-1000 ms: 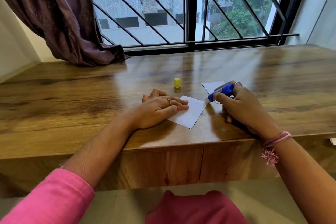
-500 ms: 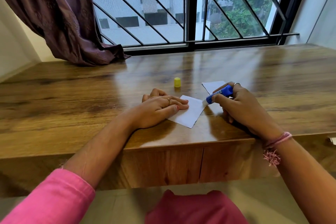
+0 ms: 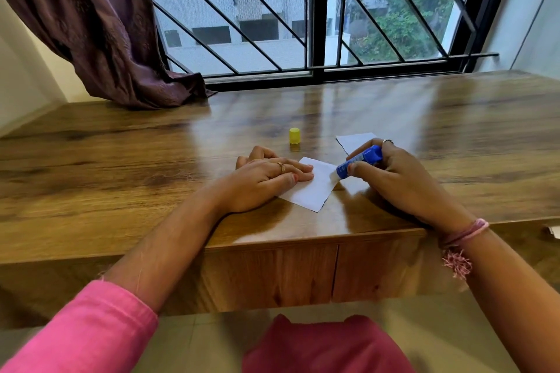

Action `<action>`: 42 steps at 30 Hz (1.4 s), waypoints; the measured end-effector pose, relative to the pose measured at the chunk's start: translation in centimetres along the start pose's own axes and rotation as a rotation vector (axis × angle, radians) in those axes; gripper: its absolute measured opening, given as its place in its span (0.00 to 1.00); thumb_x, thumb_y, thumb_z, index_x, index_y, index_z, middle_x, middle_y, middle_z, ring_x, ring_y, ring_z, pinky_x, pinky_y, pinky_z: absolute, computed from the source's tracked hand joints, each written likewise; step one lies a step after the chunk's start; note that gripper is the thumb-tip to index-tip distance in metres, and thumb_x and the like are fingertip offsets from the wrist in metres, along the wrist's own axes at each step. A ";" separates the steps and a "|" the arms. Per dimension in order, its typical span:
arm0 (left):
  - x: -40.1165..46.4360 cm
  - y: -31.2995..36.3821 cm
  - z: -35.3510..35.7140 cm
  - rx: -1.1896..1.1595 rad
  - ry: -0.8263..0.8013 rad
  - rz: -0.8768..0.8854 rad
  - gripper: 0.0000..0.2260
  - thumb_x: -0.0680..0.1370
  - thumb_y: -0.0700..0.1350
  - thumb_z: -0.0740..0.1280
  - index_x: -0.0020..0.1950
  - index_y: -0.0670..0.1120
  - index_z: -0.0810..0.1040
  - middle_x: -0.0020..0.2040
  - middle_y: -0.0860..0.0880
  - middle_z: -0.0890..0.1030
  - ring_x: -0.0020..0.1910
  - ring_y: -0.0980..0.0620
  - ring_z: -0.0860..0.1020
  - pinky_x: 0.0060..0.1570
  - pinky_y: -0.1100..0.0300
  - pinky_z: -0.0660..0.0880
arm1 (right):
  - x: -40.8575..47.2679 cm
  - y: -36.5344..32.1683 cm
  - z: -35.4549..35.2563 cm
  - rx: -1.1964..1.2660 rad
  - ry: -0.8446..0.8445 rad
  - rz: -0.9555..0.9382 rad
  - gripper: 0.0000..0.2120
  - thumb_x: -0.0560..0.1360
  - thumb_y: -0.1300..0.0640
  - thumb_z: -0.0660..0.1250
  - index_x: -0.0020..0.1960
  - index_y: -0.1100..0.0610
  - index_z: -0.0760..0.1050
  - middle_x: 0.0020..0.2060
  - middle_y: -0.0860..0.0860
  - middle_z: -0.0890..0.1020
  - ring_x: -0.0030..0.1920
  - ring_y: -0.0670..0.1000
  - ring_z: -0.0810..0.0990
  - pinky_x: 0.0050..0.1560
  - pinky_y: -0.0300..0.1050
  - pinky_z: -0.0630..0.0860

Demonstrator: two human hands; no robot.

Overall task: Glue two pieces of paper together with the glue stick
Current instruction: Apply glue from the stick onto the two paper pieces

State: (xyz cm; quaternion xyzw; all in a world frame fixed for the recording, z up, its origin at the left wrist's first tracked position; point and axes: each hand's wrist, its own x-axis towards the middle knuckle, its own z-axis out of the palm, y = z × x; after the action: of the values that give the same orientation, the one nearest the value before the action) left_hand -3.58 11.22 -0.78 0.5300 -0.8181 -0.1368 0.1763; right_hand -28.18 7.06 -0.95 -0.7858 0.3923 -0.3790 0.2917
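Desk [image 3: 121, 166], window [image 3: 303, 9], curtain [image 3: 100, 24], possibly dusk.

- The single head view looks forward and down from above the person's lap, facing a barred window [image 3: 318, 9] across the glossy brown wooden table [image 3: 121, 160].
- It sits close: both forearms enter from the bottom corners, and the table's near edge crosses the lower middle.
- Wide-angle bending curves the table edges.
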 end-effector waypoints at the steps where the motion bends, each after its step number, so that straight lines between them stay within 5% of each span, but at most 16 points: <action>1: 0.0 0.0 0.0 0.004 0.000 -0.006 0.14 0.83 0.49 0.55 0.65 0.61 0.74 0.65 0.69 0.68 0.54 0.86 0.49 0.49 0.85 0.42 | 0.1 0.0 0.0 -0.004 0.017 0.003 0.05 0.73 0.55 0.67 0.46 0.56 0.76 0.26 0.45 0.71 0.22 0.41 0.68 0.26 0.30 0.64; 14: -0.1 0.2 -0.2 -0.016 -0.007 0.029 0.15 0.83 0.48 0.55 0.66 0.57 0.75 0.65 0.66 0.69 0.53 0.87 0.51 0.48 0.87 0.42 | -0.4 -0.2 0.0 -0.030 -0.068 -0.083 0.01 0.74 0.56 0.68 0.45 0.52 0.76 0.27 0.47 0.73 0.24 0.42 0.68 0.28 0.33 0.65; 17: -0.1 0.2 -0.1 0.016 -0.007 -0.005 0.17 0.80 0.55 0.52 0.65 0.63 0.73 0.65 0.70 0.68 0.57 0.73 0.57 0.49 0.84 0.41 | -0.3 0.0 0.0 -0.012 -0.033 -0.077 0.00 0.73 0.56 0.67 0.44 0.52 0.76 0.28 0.47 0.73 0.26 0.42 0.68 0.30 0.34 0.66; 20: 0.0 0.1 -0.1 0.034 -0.012 -0.010 0.16 0.80 0.55 0.52 0.64 0.64 0.73 0.65 0.71 0.67 0.56 0.69 0.56 0.50 0.83 0.41 | -0.2 0.0 0.1 -0.032 -0.036 -0.092 0.02 0.73 0.54 0.67 0.44 0.51 0.76 0.28 0.45 0.74 0.26 0.42 0.69 0.29 0.32 0.66; 26: 0.0 0.0 -0.1 0.006 -0.020 0.004 0.15 0.82 0.53 0.53 0.65 0.63 0.73 0.64 0.72 0.67 0.55 0.84 0.50 0.49 0.85 0.42 | -0.3 0.1 0.0 -0.009 -0.043 -0.102 0.02 0.73 0.55 0.68 0.44 0.53 0.77 0.27 0.44 0.74 0.26 0.43 0.69 0.30 0.34 0.66; 31: 0.0 0.0 0.0 0.011 -0.018 0.011 0.15 0.83 0.50 0.54 0.66 0.61 0.74 0.65 0.69 0.68 0.55 0.85 0.50 0.48 0.86 0.42 | -0.8 -0.5 0.1 -0.015 -0.096 -0.140 0.06 0.69 0.49 0.65 0.43 0.50 0.76 0.33 0.58 0.80 0.32 0.56 0.75 0.35 0.48 0.69; 42: -0.1 0.3 -0.1 0.003 -0.007 0.002 0.15 0.83 0.47 0.55 0.66 0.58 0.75 0.67 0.66 0.69 0.53 0.86 0.50 0.48 0.86 0.42 | -0.8 -0.8 0.2 -0.010 -0.095 -0.153 0.07 0.68 0.48 0.65 0.44 0.49 0.76 0.37 0.62 0.81 0.37 0.63 0.77 0.41 0.58 0.74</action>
State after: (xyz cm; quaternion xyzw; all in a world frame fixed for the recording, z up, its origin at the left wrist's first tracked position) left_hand -3.71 11.40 -0.61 0.5292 -0.8194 -0.1372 0.1726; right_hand -28.03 8.18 -0.71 -0.8320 0.3186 -0.3606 0.2762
